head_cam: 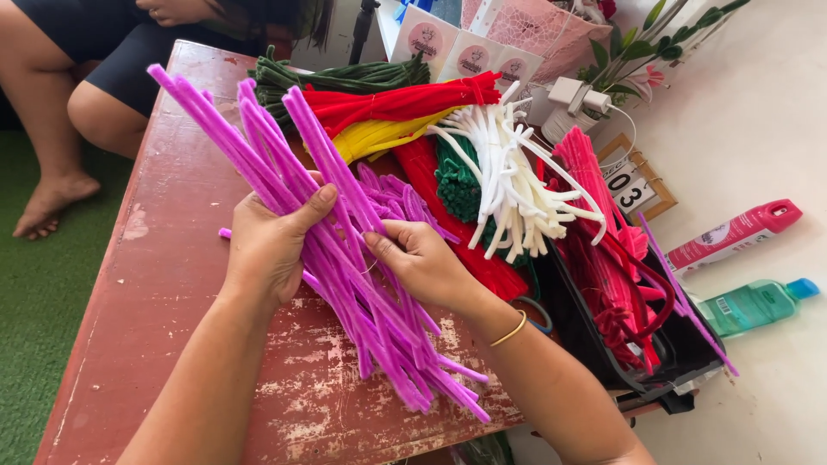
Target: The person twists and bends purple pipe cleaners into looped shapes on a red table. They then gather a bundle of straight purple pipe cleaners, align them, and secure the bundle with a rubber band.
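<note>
Both forearms are bare with no sleeves in view, the hands (267,245) wear no gloves or rings, and one thin gold bangle (510,330) circles the right wrist.

White pipe cleaners (508,185) lay mid-counter (164,284); red bundle (396,102) and green bundle (345,77) behind them, pink spray can (732,237) and green bottle (754,306) right, on floor.
</note>
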